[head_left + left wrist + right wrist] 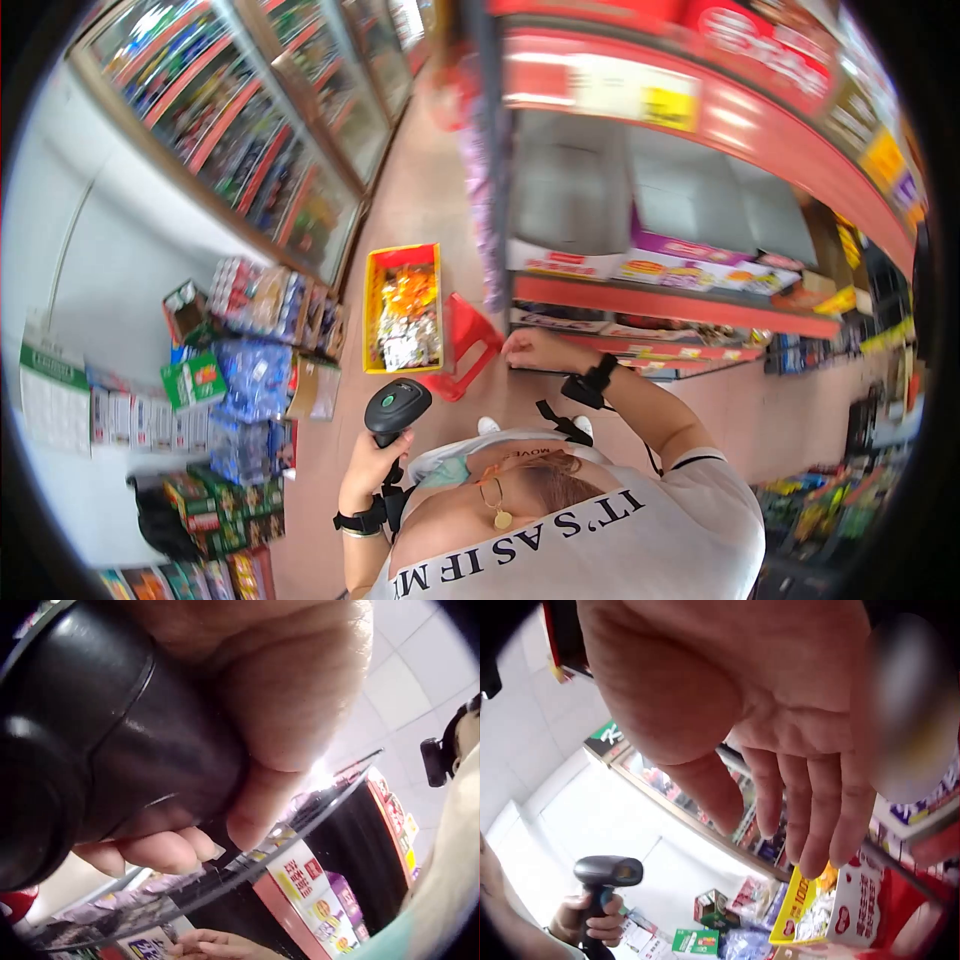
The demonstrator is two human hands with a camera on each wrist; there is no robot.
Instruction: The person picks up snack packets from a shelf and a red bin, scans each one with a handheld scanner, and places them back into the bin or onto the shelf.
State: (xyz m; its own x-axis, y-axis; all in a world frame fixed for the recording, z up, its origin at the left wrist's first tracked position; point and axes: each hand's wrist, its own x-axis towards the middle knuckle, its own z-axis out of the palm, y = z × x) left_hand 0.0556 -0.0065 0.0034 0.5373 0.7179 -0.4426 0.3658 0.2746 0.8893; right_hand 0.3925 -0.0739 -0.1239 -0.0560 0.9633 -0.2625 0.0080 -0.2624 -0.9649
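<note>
My left hand grips the handle of a black barcode scanner, its fingers wrapped round it in the left wrist view; the scanner's head points up and forward. My right hand is beside the lower shelf with nothing in it; the right wrist view shows its bare palm and extended, slightly bent fingers. Ahead of the scanner, a yellow and red box full of small wrapped packets is low down. A red plastic stool shows beside the box, just left of my right hand.
Shelving with red edges and purple-white cartons rises on the right. Glass-doored coolers line the left. Packs wrapped in blue plastic and a green box are stacked along the left wall. Pink floor runs between.
</note>
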